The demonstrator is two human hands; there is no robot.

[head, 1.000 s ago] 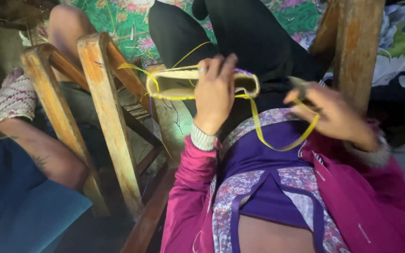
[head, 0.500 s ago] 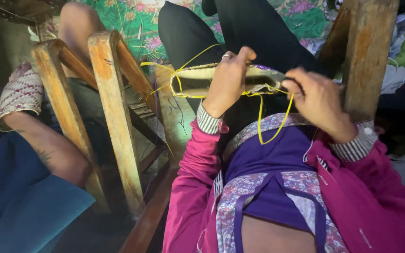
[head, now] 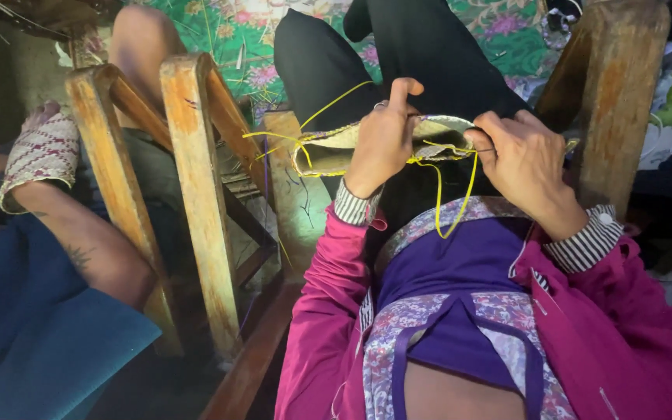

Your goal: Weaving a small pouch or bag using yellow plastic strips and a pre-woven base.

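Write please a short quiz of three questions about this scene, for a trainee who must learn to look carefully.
1. True or false: the left hand grips the flat oval woven pale piece from above.
2. Which colour has the thin cord that hangs in a loop under the hands? A. yellow B. red C. white
3. Fill in: the right hand pinches at the right end of the woven piece, in front of a thick ______ post.

Key
1. True: its fingers wrap over the top edge.
2. A: yellow, and more yellow strands stick out at the piece's left end.
3. Wooden.
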